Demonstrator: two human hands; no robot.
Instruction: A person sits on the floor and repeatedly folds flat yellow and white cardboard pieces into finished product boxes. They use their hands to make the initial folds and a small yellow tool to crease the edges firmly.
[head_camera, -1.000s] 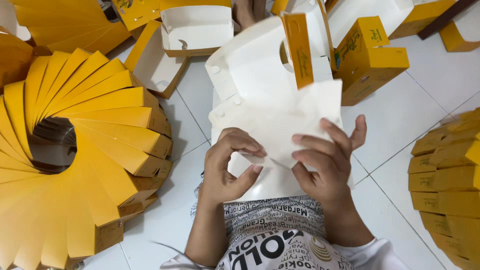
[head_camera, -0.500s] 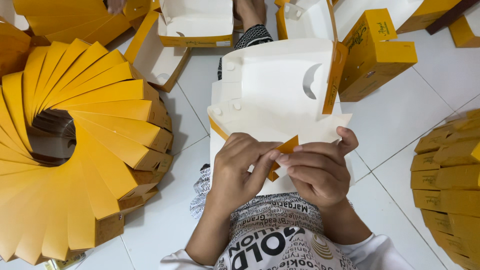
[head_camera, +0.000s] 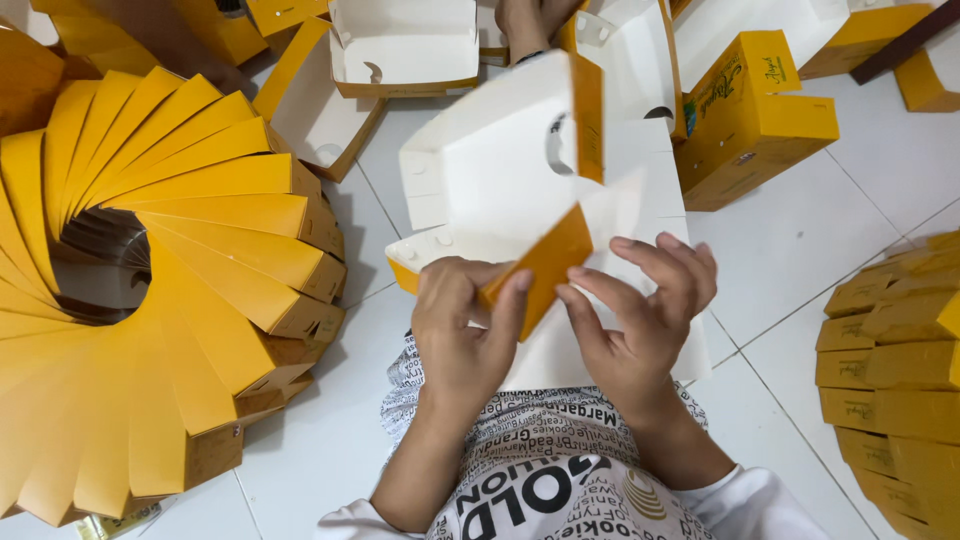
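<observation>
Over white floor tiles (head_camera: 800, 240), both hands (head_camera: 560, 330) pinching a box flap (head_camera: 535, 270), yellow-and-white

A half-folded cardboard box (head_camera: 520, 190), white inside and yellow outside, is held in the middle between the left hand (head_camera: 465, 335) and the right hand (head_camera: 640, 320). To the left, flat yellow boxes (head_camera: 170, 280) lie fanned in a ring. A second stack of yellow boxes (head_camera: 895, 370) stands at the right edge. An open white-lined box (head_camera: 400, 50) and a closed yellow box (head_camera: 750, 120) lie beyond on the tiled floor (head_camera: 790, 240).
</observation>
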